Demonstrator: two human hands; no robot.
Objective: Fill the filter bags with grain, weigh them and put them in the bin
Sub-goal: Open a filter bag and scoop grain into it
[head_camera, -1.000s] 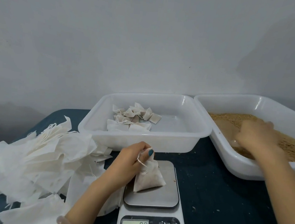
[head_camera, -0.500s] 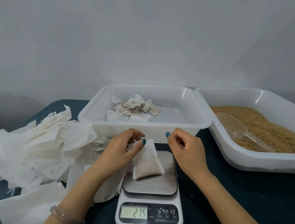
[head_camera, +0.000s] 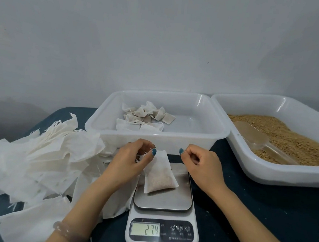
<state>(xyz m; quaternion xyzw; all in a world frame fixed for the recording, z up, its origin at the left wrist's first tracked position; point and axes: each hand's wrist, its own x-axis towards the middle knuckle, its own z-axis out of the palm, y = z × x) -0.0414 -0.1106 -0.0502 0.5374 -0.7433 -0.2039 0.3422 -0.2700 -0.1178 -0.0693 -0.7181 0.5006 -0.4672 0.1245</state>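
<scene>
Bag (head_camera: pixel 160 178) on scale (head_camera: pixel 167 200), top edge pinched by left grip (head_camera: pixel 130 160); right grip (head_camera: pixel 202 164) curled, hold unclear.

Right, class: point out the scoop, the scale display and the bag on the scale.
scoop (head_camera: pixel 253 136), head view, its clear bowl.
scale display (head_camera: pixel 145 229), head view, the lit digits.
bag on the scale (head_camera: pixel 160 180), head view, its grain-filled middle.

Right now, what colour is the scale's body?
The scale is white, with a black control panel and a steel platform. Head view.
</scene>
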